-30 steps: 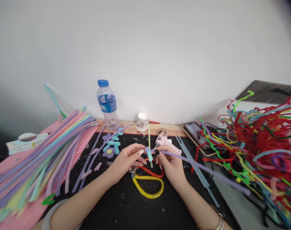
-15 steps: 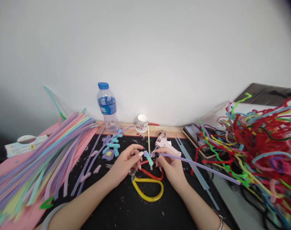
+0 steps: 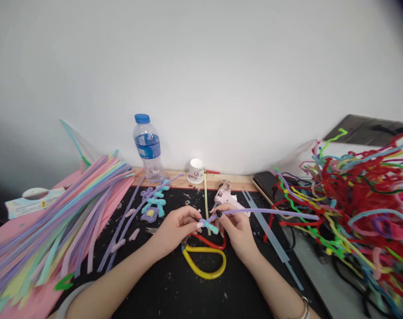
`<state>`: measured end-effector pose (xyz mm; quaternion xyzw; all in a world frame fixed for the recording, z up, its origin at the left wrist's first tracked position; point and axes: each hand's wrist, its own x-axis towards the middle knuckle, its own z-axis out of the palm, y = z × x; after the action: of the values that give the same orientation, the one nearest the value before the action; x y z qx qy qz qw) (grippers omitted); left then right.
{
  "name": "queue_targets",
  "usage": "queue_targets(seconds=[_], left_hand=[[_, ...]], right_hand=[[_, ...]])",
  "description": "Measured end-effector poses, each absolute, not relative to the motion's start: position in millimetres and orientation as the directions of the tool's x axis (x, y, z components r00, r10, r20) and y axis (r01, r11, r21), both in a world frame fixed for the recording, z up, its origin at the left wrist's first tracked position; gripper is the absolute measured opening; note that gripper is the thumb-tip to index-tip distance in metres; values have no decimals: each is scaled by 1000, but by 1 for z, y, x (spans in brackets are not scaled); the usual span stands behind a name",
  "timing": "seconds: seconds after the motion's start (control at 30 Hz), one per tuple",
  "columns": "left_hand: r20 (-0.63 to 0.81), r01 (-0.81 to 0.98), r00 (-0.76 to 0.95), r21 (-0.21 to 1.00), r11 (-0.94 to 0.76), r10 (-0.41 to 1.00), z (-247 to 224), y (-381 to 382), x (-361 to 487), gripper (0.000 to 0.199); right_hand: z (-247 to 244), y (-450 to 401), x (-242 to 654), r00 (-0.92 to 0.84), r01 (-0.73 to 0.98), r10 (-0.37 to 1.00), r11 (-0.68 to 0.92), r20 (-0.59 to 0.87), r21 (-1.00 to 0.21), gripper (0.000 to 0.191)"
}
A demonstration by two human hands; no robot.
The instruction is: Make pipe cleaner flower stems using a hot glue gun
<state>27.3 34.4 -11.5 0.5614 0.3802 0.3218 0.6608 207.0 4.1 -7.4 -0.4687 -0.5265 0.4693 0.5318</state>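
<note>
Dozens of pastel stems (image 3: 88, 199) lie fanned over a pink sheet (image 3: 42, 303), far to the left of the yellow-and-red-handled scissors (image 3: 204, 250) on our black mat (image 3: 161, 290). Beyond the scissors and to their left, we see a blue-capped bottle (image 3: 147, 146) and, in front of it, a purple-and-turquoise figure (image 3: 157, 202). Our left hand (image 3: 179, 226), just left of the scissors' loops, pinches between thumb and forefinger the purple end of a small turquoise coil (image 3: 212, 227). That coil sits between our two hands, just beyond the scissors' yellow loop. Behind the scissors and slightly right lies a glue gun (image 3: 226, 199). Right of the scissors, our right hand (image 3: 237, 226) pinches a purple stem (image 3: 274, 212) close to the coil, its long end reaching rightward; we cannot tell how the two join. Farther right of the scissors come a phone (image 3: 267, 182) and a bright tangle (image 3: 354, 195) of stems.
</note>
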Motion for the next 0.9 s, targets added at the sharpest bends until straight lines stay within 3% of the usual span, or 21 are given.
queue_targets(seconds=[0.4, 0.53, 0.7, 0.9], left_hand=[[-134, -19, 540, 985, 171, 831, -10, 33, 30, 13], [-158, -11, 498, 982, 189, 853, -5, 33, 29, 13], [-211, -34, 398, 969, 245, 892, -2, 32, 28, 14], [-201, -190, 327, 943, 273, 923, -14, 34, 27, 17]], right_hand=[[-10, 5, 208, 12, 52, 991, 132, 132, -990, 24], [-9, 7, 217, 93, 325, 951, 250, 294, -912, 21], [-9, 15, 232, 137, 747, 862, 234, 488, -622, 21], [-14, 22, 245, 110, 826, 870, 189, 481, -531, 31]])
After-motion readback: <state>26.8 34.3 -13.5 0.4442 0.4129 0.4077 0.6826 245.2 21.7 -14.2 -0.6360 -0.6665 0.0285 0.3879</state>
